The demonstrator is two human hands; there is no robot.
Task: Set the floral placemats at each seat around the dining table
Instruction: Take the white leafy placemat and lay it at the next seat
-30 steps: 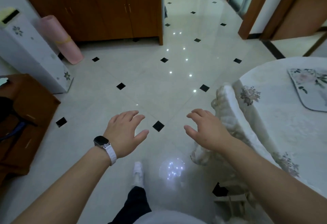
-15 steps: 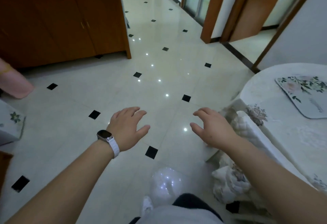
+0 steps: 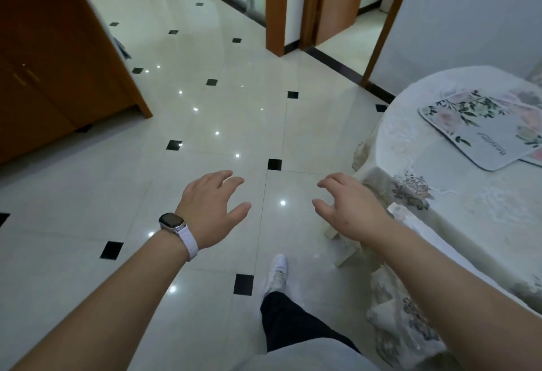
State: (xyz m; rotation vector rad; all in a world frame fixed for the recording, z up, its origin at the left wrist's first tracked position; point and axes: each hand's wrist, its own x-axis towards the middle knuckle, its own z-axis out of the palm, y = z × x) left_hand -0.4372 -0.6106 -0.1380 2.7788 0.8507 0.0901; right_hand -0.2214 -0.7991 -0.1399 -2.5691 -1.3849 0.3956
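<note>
Both hands are held out in front of the person, palms down, over the floor and holding nothing. The left hand has its fingers loosely spread and slightly curled, and a watch with a white band sits on that wrist. The right hand is likewise empty, fingers curled and apart, hovering just beside the edge of the table without touching it.

Below the hands, a white shoe and a dark trouser leg step onto the pale tiled floor, which is dotted with small black squares.

The round table stands to the right, draped in a white lace cloth with flower patches at its hem. A floral placemat lies flat on the tabletop, well apart from the right hand. It is a rounded rectangle; its long axis runs from upper left to lower right in the view, with one corner toward the table's near edge. A second mat shows beneath it at the right edge, mostly cut off.

A brown wooden cabinet stands at the left, and wooden door frames rise beyond.
</note>
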